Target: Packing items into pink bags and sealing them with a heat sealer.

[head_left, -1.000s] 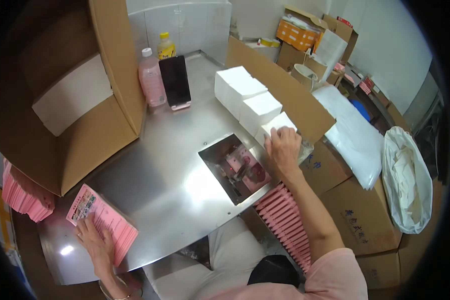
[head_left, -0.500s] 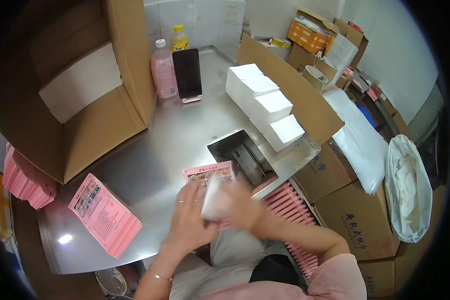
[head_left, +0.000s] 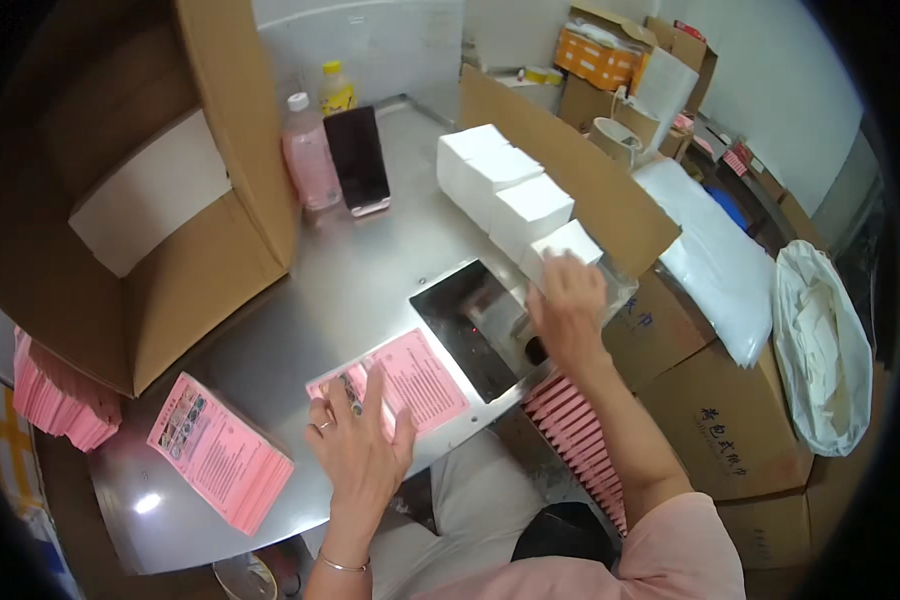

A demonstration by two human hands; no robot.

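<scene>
So the work surface is a shiny steel table, slightly scuffed, catching a glare spot near the front left corner; it's hemmed in by cardboard on nearly every side. A big open cardboard box sits tipped on its side at the left, mouth facing the table; a long cardboard flap runs along the right edge.

The left hand is spread wide, fingers fanned, pressing flat on the lower corner of a pink leaflet lying on the steel near the front edge; it grips nothing. The right hand is reaching over to the row of white boxes lined up against the flap; its fingers touch the nearest one, but I can't tell if they've actually closed on it. Between the hands there's a square dark metal recess at the table's edge.

Further left, a stack of pink leaflets sits on the table; another pink bundle lies off the edge, down low. At the back stand a pink bottle, a yellow bottle and a dark phone propped upright.

Room is cramped storage: brown cartons stacked on the right, a clear bag of white scraps, more pink packs in a row under the table.
</scene>
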